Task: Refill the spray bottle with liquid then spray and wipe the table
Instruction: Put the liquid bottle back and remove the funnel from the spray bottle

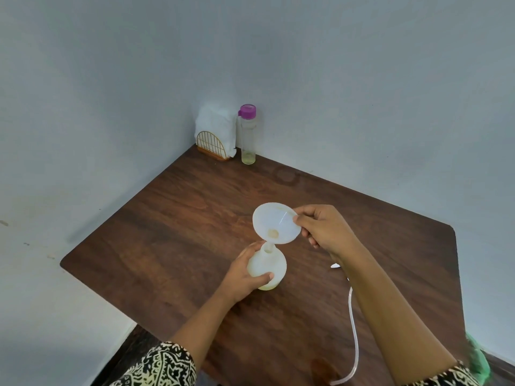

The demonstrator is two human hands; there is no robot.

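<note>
Left hand grip is wrapped around the white spray bottle at frame center; right hand grip pinches the funnel rim, spout in the bottle's neck. No readable labels.

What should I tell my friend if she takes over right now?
Left hand grips the white spray bottle, which stands upright on the table.
Right hand pinches the rim of the white funnel, spout at the bottle's neck.
The purple-capped bottle stands capped in the far corner, a little yellowish liquid at its bottom, beside the napkin holder.
The sprayer tube lies on the table, off the bottle.
Left: refit sprayer, spray, wipe.
</note>
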